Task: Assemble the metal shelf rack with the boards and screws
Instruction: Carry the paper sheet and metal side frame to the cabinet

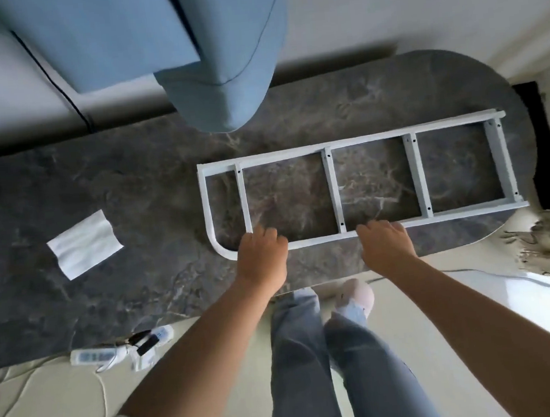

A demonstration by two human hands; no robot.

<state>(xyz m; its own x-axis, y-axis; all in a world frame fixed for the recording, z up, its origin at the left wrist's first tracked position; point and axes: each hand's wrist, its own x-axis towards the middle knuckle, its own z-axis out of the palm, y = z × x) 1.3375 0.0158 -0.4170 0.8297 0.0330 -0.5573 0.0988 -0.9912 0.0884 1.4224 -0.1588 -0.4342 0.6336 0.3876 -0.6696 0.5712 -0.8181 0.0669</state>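
The scene is lit softly and evenly, with faint shadows. Glare is seen at lower right. Edges are bent by wide-angle distortion and slightly blurred.

You have a single view, a wide-angle camera on your head, looking steeply down and forward from standing height. It takes in the dark marbled oval tabletop [99, 190], both your forearms reaching in from the lower edge, and your legs on the pale floor [214, 363] below.
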